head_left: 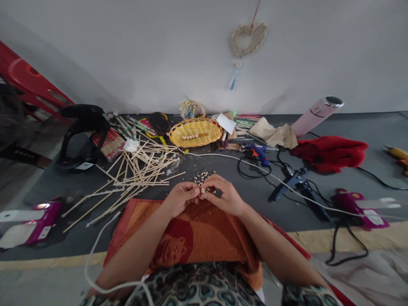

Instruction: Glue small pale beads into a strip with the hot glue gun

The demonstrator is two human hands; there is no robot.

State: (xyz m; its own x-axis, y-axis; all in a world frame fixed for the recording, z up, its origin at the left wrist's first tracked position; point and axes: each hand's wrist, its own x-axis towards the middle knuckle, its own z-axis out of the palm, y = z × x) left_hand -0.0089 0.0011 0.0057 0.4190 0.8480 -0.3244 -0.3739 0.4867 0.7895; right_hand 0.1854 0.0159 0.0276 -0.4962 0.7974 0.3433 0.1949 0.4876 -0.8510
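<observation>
Hands at work at the near edge of a grey desk [280,216], seen from the wearer's head. The left hand [180,199] and the right hand [225,197] meet near the middle of that edge, above the far end of an orange towel [207,231], which extends toward the wearer's lap. The thumb and forefinger of each hand are drawn together, pinching between them a small pale piece [203,191]; its exact form is too small to tell. Just beyond the fingers, similar loose pieces [200,175] lie scattered on the desk.

Toward the desk's left edge, thin pale sticks [145,163] form a crossed heap, with a crumpled white wad [131,145] upon it. Near the middle of the far edge stands a yellow woven basket [195,126] containing a short row of pale beads [190,137]. To its right, a blue glue gun [259,154] lies on its side; nearer the wearer is a dark blue hand tool [295,187] with its handles apart. A pink bottle [315,115] stands by the far edge, behind a bunched red cloth [331,154]. One magenta device [44,222] rests toward the near left corner, another magenta device [363,208] near the near edge at right. A heart-shaped ornament [239,52] hangs against the wall [153,55] beyond the far edge.
</observation>
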